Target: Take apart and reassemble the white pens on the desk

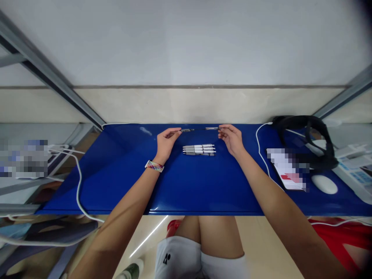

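Above the far middle of a blue table top (186, 186), my left hand (166, 141) pinches one grey pen part (186, 130) and my right hand (231, 137) pinches another (211, 128). A thin dark rod joins the two parts between the hands. Just below them, three white and grey pens (199, 149) lie side by side on the blue surface. A coloured band sits on my left wrist.
At the right lie a black strap headset (305, 135), a blurred card (287, 168), a white mouse (324, 183) and a white cable (260, 153). White cables (78, 182) hang off the left edge. Grey metal frame bars rise at both sides.
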The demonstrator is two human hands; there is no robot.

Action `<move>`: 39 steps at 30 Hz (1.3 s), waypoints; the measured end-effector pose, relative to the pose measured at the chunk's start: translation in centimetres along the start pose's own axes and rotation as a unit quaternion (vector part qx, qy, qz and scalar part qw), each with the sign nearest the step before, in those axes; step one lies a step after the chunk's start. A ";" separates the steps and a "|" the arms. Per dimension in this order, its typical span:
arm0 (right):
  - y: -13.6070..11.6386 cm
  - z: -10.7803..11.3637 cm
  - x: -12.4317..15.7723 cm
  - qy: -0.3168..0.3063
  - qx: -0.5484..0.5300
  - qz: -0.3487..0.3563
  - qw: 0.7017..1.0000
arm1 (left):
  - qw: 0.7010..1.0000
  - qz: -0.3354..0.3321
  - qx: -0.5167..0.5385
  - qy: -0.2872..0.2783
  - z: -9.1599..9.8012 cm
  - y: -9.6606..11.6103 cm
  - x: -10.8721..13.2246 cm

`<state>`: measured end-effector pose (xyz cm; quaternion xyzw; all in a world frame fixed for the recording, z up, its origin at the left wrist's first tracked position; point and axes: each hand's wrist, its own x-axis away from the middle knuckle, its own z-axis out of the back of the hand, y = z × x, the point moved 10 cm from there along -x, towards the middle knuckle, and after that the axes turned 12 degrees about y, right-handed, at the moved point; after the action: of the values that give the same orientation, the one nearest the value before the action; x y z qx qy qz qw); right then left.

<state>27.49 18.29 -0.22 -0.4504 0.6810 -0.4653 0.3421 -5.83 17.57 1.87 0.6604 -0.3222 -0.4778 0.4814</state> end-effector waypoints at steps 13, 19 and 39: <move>-0.4 0.0 0.2 0.008 0.027 0.020 0.999 | 1.000 0.014 -0.002 0.002 0.0 -0.4 0.0; -0.5 -0.1 0.2 0.001 0.033 0.018 0.999 | 1.000 0.011 -0.009 -0.002 -0.1 -0.3 0.0; -0.5 0.0 0.2 0.008 0.029 0.023 0.999 | 1.000 0.009 -0.006 -0.007 -0.2 -0.3 0.0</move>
<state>27.54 18.05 0.25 -0.4208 0.6797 -0.4808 0.3601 -5.63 17.76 1.61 0.6515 -0.3287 -0.4799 0.4870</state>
